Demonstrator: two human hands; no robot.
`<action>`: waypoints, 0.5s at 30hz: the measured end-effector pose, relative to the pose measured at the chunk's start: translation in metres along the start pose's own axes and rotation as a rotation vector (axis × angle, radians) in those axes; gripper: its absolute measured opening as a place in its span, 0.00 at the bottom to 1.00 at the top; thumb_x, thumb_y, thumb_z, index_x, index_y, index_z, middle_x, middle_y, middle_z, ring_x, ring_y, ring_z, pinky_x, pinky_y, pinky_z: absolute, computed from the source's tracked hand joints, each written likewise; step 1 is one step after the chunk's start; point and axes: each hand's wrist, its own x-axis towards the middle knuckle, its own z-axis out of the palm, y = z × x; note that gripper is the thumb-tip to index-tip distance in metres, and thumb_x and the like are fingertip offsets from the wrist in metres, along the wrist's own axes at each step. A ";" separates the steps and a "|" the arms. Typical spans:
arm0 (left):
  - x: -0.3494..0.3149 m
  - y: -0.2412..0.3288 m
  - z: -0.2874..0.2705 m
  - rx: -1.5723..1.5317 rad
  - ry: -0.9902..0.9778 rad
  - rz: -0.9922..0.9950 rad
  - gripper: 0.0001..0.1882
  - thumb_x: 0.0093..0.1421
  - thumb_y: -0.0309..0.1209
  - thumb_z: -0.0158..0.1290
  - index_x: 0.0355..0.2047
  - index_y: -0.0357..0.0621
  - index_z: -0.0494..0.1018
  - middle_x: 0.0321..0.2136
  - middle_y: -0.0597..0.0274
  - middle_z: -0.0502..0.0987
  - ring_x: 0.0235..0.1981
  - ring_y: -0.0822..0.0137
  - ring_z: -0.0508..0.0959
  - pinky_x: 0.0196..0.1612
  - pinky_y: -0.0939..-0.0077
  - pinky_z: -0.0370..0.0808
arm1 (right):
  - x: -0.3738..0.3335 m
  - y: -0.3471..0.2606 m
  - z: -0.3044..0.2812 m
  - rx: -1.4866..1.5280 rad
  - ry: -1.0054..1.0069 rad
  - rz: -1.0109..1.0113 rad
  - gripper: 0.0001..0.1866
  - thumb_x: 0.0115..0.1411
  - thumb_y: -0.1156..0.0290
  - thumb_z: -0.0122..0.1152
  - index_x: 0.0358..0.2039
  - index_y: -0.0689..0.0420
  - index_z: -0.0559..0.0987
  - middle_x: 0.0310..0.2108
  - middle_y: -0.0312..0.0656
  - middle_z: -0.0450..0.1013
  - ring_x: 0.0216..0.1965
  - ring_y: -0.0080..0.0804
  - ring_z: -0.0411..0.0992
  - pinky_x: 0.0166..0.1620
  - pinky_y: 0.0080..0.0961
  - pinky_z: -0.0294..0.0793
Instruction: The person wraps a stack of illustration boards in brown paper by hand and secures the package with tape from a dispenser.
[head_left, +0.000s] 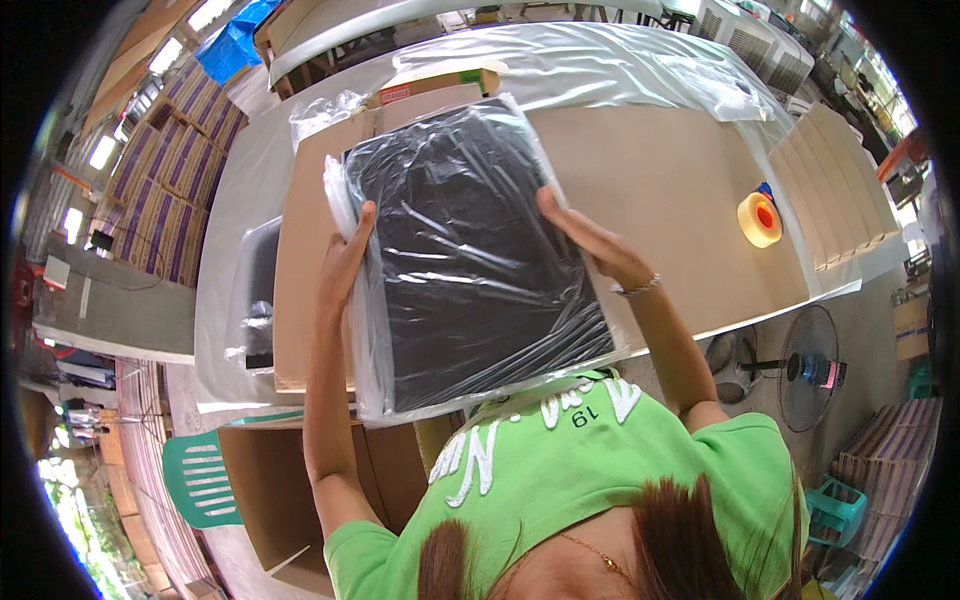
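Between my two hands is a stack of flat black panels in clear plastic wrap (470,250), held over the near part of the table. My left hand (350,255) grips its left edge, thumb on top and the other fingers hidden beneath. On the right edge, my right hand (590,235) holds it the same way, thumb along the top. Wrinkled plastic bunches at the left side of the stack. Below it lies a flat brown cardboard sheet (670,200). How many panels are in the stack I cannot tell.
A yellow tape roll (760,220) stands on the cardboard at right, beside folded cartons (830,190). Another wrapped black panel (262,290) lies at the table's left. An open carton (285,490) sits near a green chair (195,480) below. A fan (808,368) stands at right.
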 end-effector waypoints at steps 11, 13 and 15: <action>-0.029 0.059 0.033 0.002 0.024 -0.093 0.43 0.57 0.59 0.53 0.56 0.30 0.63 0.47 0.42 0.73 0.48 0.54 0.74 0.53 0.65 0.68 | -0.002 0.015 -0.044 0.392 -0.145 0.135 0.37 0.58 0.47 0.59 0.56 0.68 0.67 0.47 0.49 0.73 0.44 0.30 0.75 0.46 0.22 0.76; -0.043 0.086 0.051 -0.061 0.038 -0.130 0.44 0.57 0.58 0.53 0.59 0.31 0.60 0.51 0.43 0.70 0.52 0.55 0.71 0.56 0.66 0.66 | -0.025 0.018 -0.061 0.385 -0.128 0.013 0.38 0.58 0.47 0.59 0.57 0.67 0.66 0.48 0.49 0.73 0.45 0.31 0.74 0.48 0.23 0.75; -0.052 0.101 0.070 -0.179 0.010 -0.133 0.45 0.57 0.56 0.55 0.61 0.32 0.57 0.55 0.44 0.67 0.56 0.56 0.68 0.58 0.67 0.63 | -0.035 0.026 -0.082 0.406 -0.118 0.035 0.39 0.58 0.45 0.59 0.57 0.67 0.66 0.48 0.49 0.72 0.45 0.31 0.74 0.49 0.24 0.75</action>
